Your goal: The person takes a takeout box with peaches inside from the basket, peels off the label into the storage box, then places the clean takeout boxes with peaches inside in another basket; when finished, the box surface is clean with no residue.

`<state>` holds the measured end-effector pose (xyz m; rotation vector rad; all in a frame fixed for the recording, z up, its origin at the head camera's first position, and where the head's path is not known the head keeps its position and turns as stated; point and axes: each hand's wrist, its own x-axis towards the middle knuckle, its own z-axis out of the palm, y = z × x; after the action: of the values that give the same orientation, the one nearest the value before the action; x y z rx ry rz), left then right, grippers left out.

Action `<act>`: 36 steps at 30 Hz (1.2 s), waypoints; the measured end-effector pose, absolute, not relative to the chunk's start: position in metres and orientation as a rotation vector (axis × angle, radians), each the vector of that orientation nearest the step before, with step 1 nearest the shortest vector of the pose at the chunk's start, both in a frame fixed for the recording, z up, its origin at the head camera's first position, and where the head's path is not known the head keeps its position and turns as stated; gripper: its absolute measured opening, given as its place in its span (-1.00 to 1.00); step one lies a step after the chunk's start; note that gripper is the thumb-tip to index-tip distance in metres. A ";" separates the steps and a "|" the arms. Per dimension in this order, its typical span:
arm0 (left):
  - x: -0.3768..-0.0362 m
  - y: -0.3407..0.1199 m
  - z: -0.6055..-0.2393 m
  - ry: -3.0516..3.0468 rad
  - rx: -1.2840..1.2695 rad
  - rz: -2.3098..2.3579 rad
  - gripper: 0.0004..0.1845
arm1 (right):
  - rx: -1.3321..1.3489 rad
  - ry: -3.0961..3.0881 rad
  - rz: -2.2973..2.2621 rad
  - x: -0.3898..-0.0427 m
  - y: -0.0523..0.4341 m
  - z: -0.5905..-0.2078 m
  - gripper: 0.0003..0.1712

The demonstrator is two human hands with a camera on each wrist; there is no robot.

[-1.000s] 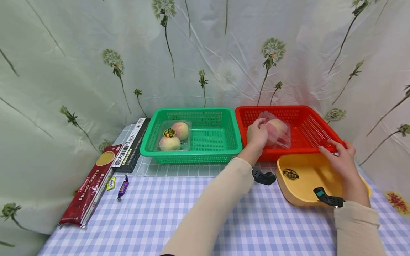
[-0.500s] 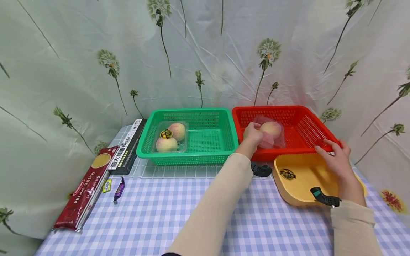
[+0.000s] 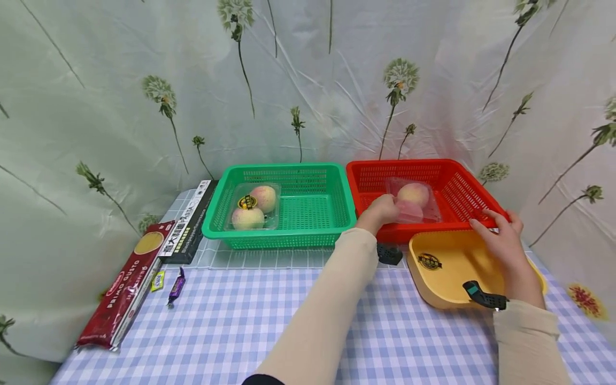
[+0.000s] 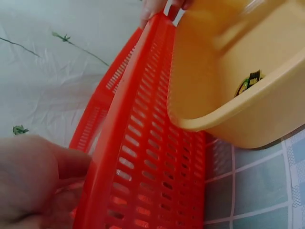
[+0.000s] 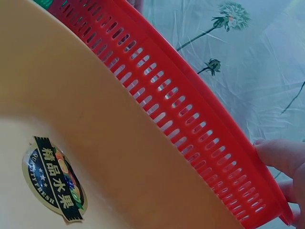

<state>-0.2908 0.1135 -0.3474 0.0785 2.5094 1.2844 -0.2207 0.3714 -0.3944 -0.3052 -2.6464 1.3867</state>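
Head view: nearest lies the blue-and-white checked tablecloth (image 3: 231, 326), with bare cloth between the two sleeved forearms. To the near right sits the yellow plastic tub (image 3: 447, 267), its far rim just beside the near wall of the red slotted plastic basket (image 3: 462, 187). The right hand (image 3: 500, 243) reaches over the tub and rests its fingers on the basket's near right rim; the right wrist view shows fingertips (image 5: 281, 157) at that edge, though how tightly they grip I cannot tell. The left hand (image 3: 380, 211) reaches over the basket's near left wall, fingers curled on the clear plastic clamshell of peaches (image 3: 413, 199), which rests inside the red basket. Just left, touching or nearly so, stands the green slotted plastic basket (image 3: 313, 214), holding a second clear pack of peaches (image 3: 251, 206) at its left end. At the table's left edge lie a red pasta packet (image 3: 127, 286) and a black pasta box (image 3: 190, 224). The flower-printed curtain (image 3: 144, 80) closes in behind.
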 end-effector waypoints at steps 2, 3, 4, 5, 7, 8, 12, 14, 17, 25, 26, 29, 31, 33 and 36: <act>-0.292 0.112 -0.349 2.442 0.130 1.322 -0.58 | -0.312 -2.644 1.394 -0.221 0.371 -0.394 -0.12; -0.293 0.112 -0.350 2.406 0.148 1.349 -0.57 | -0.313 -2.642 1.399 -0.222 0.370 -0.394 -0.12; -0.294 0.112 -0.351 2.389 0.160 1.367 -0.56 | -0.316 -2.640 1.404 -0.222 0.370 -0.394 -0.11; -0.295 0.113 -0.352 2.398 0.179 1.367 -0.54 | -0.317 -2.638 1.408 -0.222 0.370 -0.394 -0.11; -0.296 0.113 -0.353 2.452 0.189 1.364 -0.54 | -0.315 -2.636 1.412 -0.222 0.370 -0.394 -0.11; -0.296 0.114 -0.354 2.482 0.191 1.372 -0.54 | -0.314 -2.635 1.413 -0.222 0.369 -0.394 -0.11; -0.295 0.113 -0.357 2.654 0.291 1.384 -0.55 | -0.312 -2.628 1.421 -0.222 0.368 -0.394 -0.11; -0.293 0.112 -0.359 2.715 0.367 1.418 -0.57 | -0.317 -2.626 1.425 -0.222 0.368 -0.394 -0.11; -0.288 0.109 -0.361 2.783 0.474 1.458 -0.58 | -0.332 -2.631 1.423 -0.221 0.368 -0.394 -0.11; -0.265 0.091 -0.360 2.745 0.585 1.561 -0.58 | -0.342 -2.638 1.427 -0.221 0.369 -0.394 -0.10; -0.262 0.087 -0.359 2.735 0.593 1.573 -0.58 | -0.345 -2.640 1.424 -0.221 0.369 -0.394 -0.09; -0.253 0.074 -0.358 2.683 0.607 1.625 -0.56 | -0.343 -2.641 1.415 -0.220 0.370 -0.394 -0.09; -0.248 0.064 -0.357 2.657 0.634 1.656 -0.56 | -0.350 -2.644 1.407 -0.221 0.370 -0.394 -0.09; -0.243 0.052 -0.358 2.633 0.664 1.689 -0.56 | -0.348 -2.642 1.407 -0.221 0.370 -0.394 -0.10; -0.236 0.035 -0.359 2.632 0.718 1.713 -0.56 | -0.348 -2.636 1.416 -0.220 0.370 -0.394 -0.10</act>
<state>-0.2360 0.0349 -0.3588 0.7184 2.6319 1.7132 -0.2204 0.3695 -0.3941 -0.3476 -2.6359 1.4158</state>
